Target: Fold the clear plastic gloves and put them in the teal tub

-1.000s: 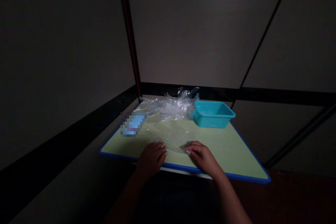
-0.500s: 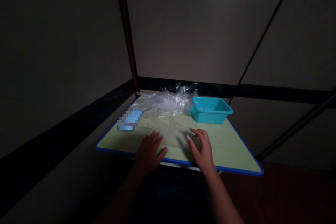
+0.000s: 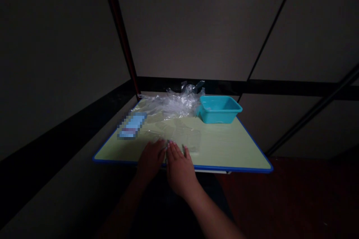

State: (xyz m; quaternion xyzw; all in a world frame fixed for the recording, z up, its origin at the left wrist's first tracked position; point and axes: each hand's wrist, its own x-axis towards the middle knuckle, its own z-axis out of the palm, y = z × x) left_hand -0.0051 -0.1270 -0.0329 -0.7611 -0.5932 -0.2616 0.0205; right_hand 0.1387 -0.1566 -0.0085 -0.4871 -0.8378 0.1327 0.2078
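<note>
A thin clear plastic bag (image 3: pixel 190 140) lies flat near the front of the table, its outline faint against the pale top. My right hand (image 3: pixel 181 168) rests on the near part of this bag, palm down, with its fingers stretched forward and nothing seen gripped. Right beside it, my left hand (image 3: pixel 150 160) lies low over the bag's left part, fingers extended and dim in shadow. The hands almost touch at the left thumb. Some of the bag is hidden beneath them.
Crumpled clear plastic bags (image 3: pixel 176 104) are heaped at the back of the table (image 3: pixel 230 149), which has a blue edge. A turquoise plastic basin (image 3: pixel 220 116) stands at the back right. At the left is a blurred-out phone-like rectangle (image 3: pixel 133 125). Walls close in behind and left.
My right hand has moved left, from above the bag's right side down onto it beside my left hand. The left hand has shifted slightly. The whole view has moved a little.
</note>
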